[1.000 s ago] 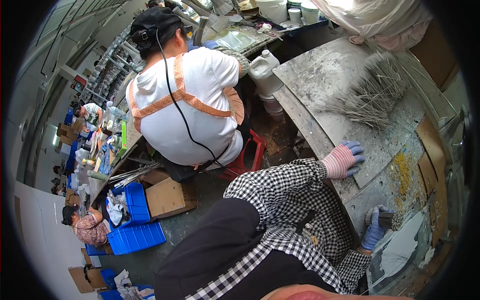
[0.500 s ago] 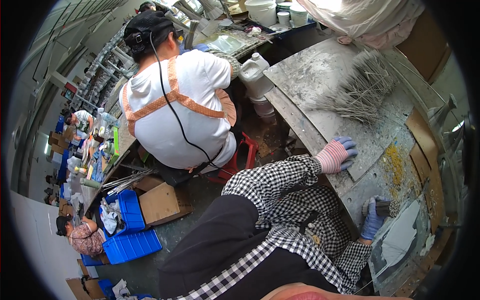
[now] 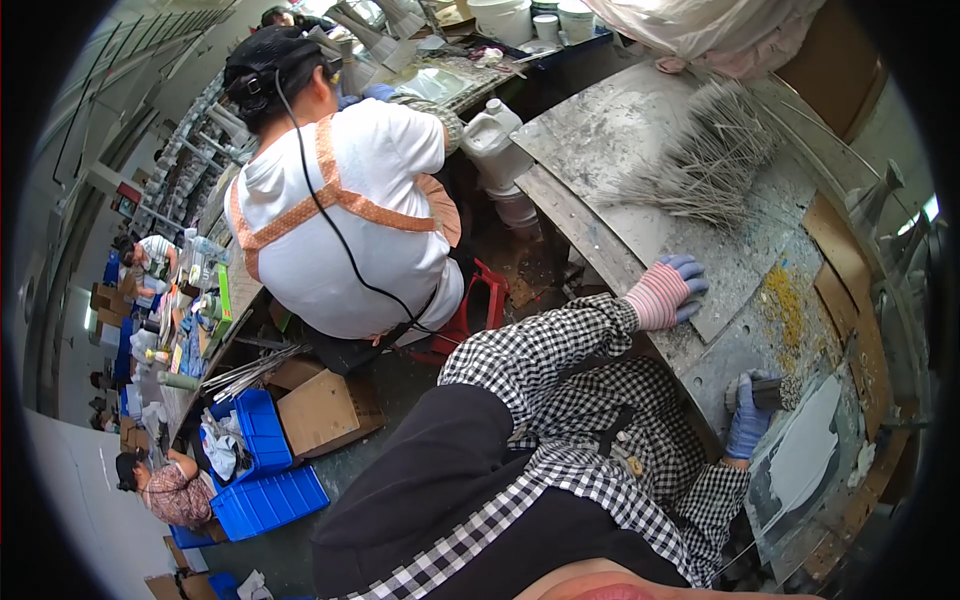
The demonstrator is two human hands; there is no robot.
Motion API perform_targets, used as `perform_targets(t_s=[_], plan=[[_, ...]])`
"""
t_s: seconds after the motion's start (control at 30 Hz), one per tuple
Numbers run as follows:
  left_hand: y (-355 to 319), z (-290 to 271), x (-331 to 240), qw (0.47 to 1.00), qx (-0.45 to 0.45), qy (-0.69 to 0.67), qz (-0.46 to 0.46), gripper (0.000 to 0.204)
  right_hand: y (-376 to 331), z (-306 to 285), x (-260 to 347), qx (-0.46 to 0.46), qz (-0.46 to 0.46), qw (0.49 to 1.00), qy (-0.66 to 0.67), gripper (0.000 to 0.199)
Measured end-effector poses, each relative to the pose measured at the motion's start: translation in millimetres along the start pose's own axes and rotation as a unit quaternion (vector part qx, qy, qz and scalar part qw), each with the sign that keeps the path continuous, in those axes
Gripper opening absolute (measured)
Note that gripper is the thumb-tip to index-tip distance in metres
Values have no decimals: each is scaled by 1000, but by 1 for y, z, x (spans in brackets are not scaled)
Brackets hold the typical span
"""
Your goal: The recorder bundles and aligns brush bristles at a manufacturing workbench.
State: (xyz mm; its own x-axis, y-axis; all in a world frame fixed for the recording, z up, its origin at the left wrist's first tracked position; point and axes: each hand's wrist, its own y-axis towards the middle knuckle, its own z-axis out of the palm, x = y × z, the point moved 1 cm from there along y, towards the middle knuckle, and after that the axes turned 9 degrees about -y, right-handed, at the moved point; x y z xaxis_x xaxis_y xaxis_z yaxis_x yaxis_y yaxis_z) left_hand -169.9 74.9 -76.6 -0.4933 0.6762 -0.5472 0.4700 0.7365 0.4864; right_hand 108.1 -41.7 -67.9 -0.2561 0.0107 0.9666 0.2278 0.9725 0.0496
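Observation:
My left hand [image 3: 665,291], in a pink-and-white striped glove with bluish fingers, lies on the near edge of the grey worktable [image 3: 590,120]. Its fingers stretch out flat over the board and hold nothing. Lower on the right, my right hand [image 3: 748,418], in a blue-and-grey glove, is closed round a short bundle of thin grey wires [image 3: 768,394] whose speckled, beaded ends point right. Just beside that bundle is a smooth white paste patch [image 3: 806,462] on a dark plate. A large heap of loose grey wires [image 3: 705,165] lies at the far side of the table.
Yellow crumbs [image 3: 783,308] are scattered between my hands. Cardboard strips [image 3: 838,270] line the table's right side. A white jug [image 3: 494,145] stands beyond the far-left corner. A person in white [image 3: 345,225] sits close on the left, near blue crates [image 3: 268,500] and a cardboard box [image 3: 330,408].
The whole view has shifted slightly, so the table and seated person appear a little further left. Both hands keep nearly the same places, the right still gripping the wire bundle.

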Motion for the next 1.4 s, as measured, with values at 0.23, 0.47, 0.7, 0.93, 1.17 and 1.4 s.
perform_targets(t_s=[0.23,0.47,0.7,0.93,1.17,1.4], plan=[[1,-2,1,1000,0,16,-15,42,4,-1,-9,16,15,1000,-15,18],[0,3,-3,1000,-3,7,-13,44,0,-5,-19,-10,9,1000,-8,20],[3,-2,1,1000,-2,8,-16,42,4,-1,-8,3,4,1000,-6,20],[5,-2,-2,998,22,28,-44,43,5,1,-21,-32,-13,999,-26,23],[-1,-1,-3,999,23,15,-43,43,-11,-2,-6,-32,64,997,-9,26],[30,-9,-6,986,119,28,-110,35,1,-5,-11,76,-103,911,-391,36]])
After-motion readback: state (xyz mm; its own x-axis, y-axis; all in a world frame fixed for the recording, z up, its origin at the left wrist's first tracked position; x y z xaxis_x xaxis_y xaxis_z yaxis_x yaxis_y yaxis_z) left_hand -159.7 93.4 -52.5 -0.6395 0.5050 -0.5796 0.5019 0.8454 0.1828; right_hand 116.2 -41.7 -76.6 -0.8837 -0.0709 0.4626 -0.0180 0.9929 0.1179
